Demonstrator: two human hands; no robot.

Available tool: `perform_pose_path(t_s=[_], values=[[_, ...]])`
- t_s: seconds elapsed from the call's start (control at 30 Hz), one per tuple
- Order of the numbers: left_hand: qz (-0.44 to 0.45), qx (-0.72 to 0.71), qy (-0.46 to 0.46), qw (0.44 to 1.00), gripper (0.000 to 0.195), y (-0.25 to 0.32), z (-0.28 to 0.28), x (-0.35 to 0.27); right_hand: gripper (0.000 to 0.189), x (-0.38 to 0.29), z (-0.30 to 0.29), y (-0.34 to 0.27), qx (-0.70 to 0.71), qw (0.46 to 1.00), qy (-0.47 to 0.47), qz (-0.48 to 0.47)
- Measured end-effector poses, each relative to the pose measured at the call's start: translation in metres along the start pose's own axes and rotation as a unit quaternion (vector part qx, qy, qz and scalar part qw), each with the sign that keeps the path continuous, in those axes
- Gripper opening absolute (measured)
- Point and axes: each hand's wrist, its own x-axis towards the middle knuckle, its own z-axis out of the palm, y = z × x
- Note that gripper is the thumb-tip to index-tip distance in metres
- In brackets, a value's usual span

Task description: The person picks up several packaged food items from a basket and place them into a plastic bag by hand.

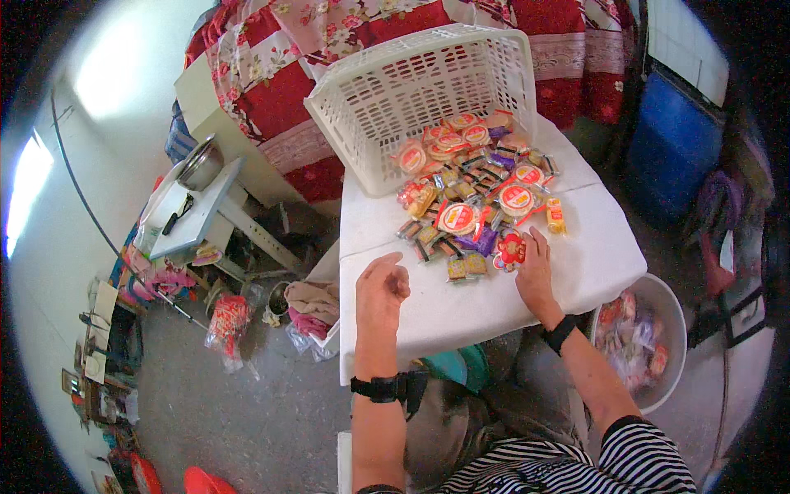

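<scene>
A pile of wrapped snacks lies on the white cloth of a small table [432, 324]. Among them are round biscuits in clear wrappers with red print [460, 218], small dark-banded packets [484, 179] and a purple packet [480, 240]. My right hand [536, 275] has a red packet with a cartoon figure [511, 248] at its thumb side, at the pile's near right edge. My left hand [382, 287] hovers over the cloth left of the pile, fingers loosely curled, nothing seen in it. A yellow packet [555, 217] lies beyond my right fingers.
A white plastic basket [370, 123] lies tipped on its side behind the pile, snacks spilling from its mouth. By the table's right side stands a white bucket [677, 352] of wrapped snacks. On the left, a side table [185, 238] bears a metal bowl [202, 165] and a black-handled tool [178, 216].
</scene>
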Motion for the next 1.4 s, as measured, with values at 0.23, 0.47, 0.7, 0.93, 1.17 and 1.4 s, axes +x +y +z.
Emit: perform_pose_path(t_s=[0.23, 0.47, 0.7, 0.93, 1.17, 1.4], values=[[0.011, 0.002, 0.012, 1.000, 0.024, 0.000, 0.002, -0.001, 0.048, 0.005, 0.001, 0.002, 0.017, 0.997, 0.030, 0.069], [0.015, -0.012, -0.005, 1.000, 0.022, 0.006, -0.005, -0.006, 0.054, 0.009, -0.001, -0.006, -0.007, 0.994, 0.041, 0.097], [0.008, -0.027, 0.047, 0.998, 0.023, 0.015, -0.022, -0.006, 0.049, 0.007, 0.003, 0.006, -0.006, 0.993, 0.096, 0.068], [0.093, -0.117, 0.097, 0.984, 0.024, 0.061, -0.084, -0.021, 0.052, 0.005, 0.005, 0.017, 0.061, 0.990, 0.058, 0.109], [0.182, -0.094, 0.099, 0.974, 0.026, 0.107, -0.172, -0.080, 0.042, 0.007, 0.015, 0.024, -0.012, 0.996, 0.066, 0.065], [0.069, 0.096, 0.291, 0.949, 0.013, 0.007, -0.313, -0.192, 0.037, 0.008, 0.012, 0.029, -0.026, 0.998, 0.042, 0.042]])
